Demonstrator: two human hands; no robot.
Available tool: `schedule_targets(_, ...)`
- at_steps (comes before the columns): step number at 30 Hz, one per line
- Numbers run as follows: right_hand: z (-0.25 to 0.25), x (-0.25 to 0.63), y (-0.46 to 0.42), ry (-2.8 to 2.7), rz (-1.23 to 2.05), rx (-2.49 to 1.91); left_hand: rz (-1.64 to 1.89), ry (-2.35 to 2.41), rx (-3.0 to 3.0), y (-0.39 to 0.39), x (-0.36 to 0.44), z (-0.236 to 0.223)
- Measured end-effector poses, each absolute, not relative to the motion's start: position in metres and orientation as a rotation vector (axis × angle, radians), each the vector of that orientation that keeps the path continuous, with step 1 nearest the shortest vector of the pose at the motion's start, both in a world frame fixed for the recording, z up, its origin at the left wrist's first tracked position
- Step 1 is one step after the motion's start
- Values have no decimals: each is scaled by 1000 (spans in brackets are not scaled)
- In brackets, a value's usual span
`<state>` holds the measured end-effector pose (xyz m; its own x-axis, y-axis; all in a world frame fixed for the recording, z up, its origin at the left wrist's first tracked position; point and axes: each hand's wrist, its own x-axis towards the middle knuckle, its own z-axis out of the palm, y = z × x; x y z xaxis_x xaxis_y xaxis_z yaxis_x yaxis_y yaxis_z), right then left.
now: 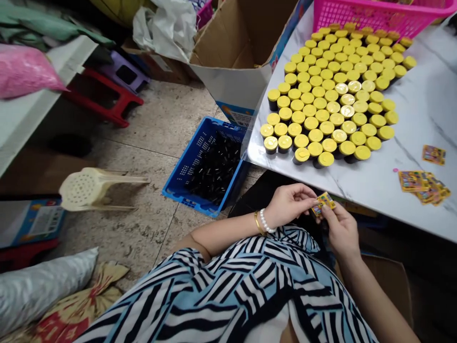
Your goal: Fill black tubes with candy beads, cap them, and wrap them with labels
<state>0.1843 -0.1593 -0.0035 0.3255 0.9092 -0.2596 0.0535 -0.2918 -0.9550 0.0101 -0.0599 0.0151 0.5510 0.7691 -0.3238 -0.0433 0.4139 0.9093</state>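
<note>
In front of my body, below the table edge, my left hand [291,206] pinches one side of a small yellow printed label [324,202]. My right hand [341,229] grips its other side, thumb on top. Something dark shows just beneath the label, too hidden to name. On the table, several more labels [424,187] lie in a loose pile to the right, with a single label [433,155] a little beyond. Many small black containers with yellow lids [322,116] stand upright in close rows ahead of my hands.
A pink plastic basket [378,19] sits at the far side of the marble-patterned table [435,109]. Left of the table, a blue crate [185,174] of black pieces stands on the floor by a large open cardboard box [228,81]. A cream stool [84,188] is farther left.
</note>
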Motion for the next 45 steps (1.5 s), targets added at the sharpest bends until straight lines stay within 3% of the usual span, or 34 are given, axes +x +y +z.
schedule_targets(7,4,172,-155,-971,963,-1661,1092,833,1554,-65,2,32)
schedule_targets(22,4,161,-145,-1320,730,-1556,954,791,1540,-62,-4,30)
schedule_targets(34,9,153,-128,-1592,315,-1474,947,939,1506,-53,-7,22)
schedule_targets(45,20,149,-126,-1576,273,-1485,1029,971,1424,-57,-19,31)
